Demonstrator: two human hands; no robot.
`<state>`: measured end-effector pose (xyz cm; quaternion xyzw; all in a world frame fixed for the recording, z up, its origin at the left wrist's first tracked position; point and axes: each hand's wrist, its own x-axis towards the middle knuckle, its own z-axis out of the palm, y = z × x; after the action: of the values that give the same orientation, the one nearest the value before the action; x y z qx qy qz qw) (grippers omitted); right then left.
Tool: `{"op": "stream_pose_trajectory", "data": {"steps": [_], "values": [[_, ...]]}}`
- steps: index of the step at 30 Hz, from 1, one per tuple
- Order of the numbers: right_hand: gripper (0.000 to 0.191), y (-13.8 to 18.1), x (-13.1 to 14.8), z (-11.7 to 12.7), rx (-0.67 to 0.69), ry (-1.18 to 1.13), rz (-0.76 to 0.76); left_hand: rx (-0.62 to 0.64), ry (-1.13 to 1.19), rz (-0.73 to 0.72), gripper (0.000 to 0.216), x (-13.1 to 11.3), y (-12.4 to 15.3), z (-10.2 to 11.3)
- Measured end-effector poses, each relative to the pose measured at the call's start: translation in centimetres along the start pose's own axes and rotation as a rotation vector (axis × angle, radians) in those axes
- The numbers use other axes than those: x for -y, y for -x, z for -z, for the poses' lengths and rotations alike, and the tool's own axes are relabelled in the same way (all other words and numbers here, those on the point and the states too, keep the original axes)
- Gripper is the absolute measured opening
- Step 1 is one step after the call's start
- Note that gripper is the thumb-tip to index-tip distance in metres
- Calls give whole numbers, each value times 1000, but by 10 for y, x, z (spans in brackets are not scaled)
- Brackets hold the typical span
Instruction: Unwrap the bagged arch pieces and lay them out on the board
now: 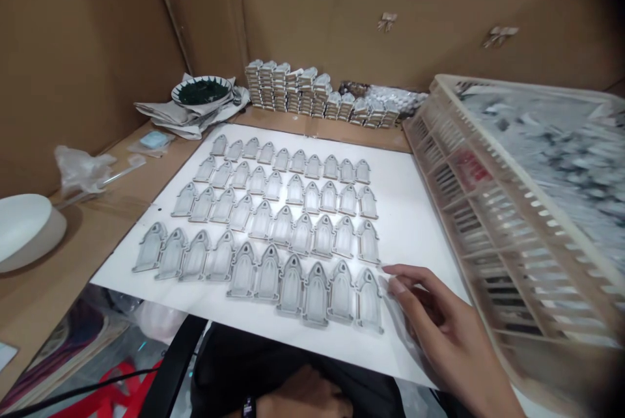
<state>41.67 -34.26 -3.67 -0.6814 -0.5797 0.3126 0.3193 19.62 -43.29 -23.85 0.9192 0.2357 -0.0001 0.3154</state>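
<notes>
Several rows of grey arch-shaped flat pieces [273, 222] lie on a white sheet [410, 216] on the table. My right hand [439, 330] rests on the sheet at the right end of the front row, fingers slightly curled and apart, fingertips touching what looks like a thin clear film beside the last arch piece [370, 301]. My left hand [303, 395] lies low in my lap at the bottom edge, below the table, its fingers hidden.
A tilted cream plastic crate [493, 209] filled with silvery packets stands at the right. Stacks of similar pieces [312, 96] line the back by the cardboard wall. A dark-filled bowl [201, 90] on newspaper sits back left, a white dish [24, 229] at left.
</notes>
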Motion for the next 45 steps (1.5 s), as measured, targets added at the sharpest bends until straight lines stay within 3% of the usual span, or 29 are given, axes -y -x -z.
{"op": "stream_pose_trajectory", "data": {"steps": [8,21,30,40,45], "values": [[37,0,4,-1,7,-10,11,-11,38,51,30,-3,-2,5],[32,0,9,0,14,-25,49,-20,74,196,22,-25,7,40],[32,0,13,0,15,-21,70,-74,3,167,21,-25,7,38],[31,0,14,0,20,-26,78,71,77,152,26,-19,3,43],[31,-1,14,0,14,-23,81,48,103,164,24,-19,4,43]]}}
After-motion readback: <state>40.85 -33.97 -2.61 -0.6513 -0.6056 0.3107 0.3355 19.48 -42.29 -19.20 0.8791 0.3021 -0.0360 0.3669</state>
